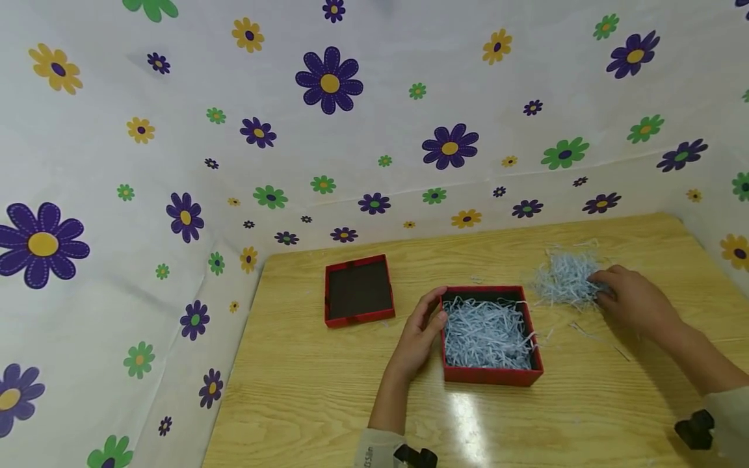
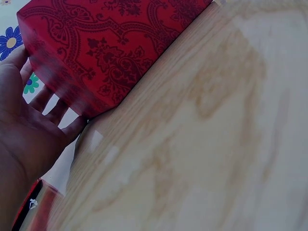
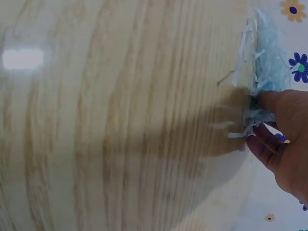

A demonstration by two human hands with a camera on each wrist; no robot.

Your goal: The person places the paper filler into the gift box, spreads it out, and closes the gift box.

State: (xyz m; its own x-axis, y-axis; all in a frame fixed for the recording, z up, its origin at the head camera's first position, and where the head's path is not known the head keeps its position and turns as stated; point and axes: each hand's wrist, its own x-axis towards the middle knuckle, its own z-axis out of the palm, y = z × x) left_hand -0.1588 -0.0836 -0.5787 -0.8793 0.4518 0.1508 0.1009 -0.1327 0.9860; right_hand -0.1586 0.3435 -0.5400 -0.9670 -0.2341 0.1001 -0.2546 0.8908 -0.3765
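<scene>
A red box (image 1: 494, 375) with a dark inside holds pale blue shredded paper (image 1: 486, 335), some strands hanging over its right rim. Against the left wall of this box rests my left hand (image 1: 417, 338); the left wrist view shows its fingers (image 2: 57, 110) spread and fairly straight along the patterned red side (image 2: 110, 48). To the right, a loose heap of the same shredded paper (image 1: 564, 279) lies on the table. At its right edge my right hand (image 1: 638, 305) pinches some strands between thumb and fingers, seen also in the right wrist view (image 3: 288, 139).
A shallow red lid (image 1: 359, 291) with a black inside lies at the back left of the wooden table (image 1: 304, 383). Stray strands (image 1: 585, 331) are scattered near the heap. Flower-printed white sheeting (image 1: 374, 117) stands behind and beside the table.
</scene>
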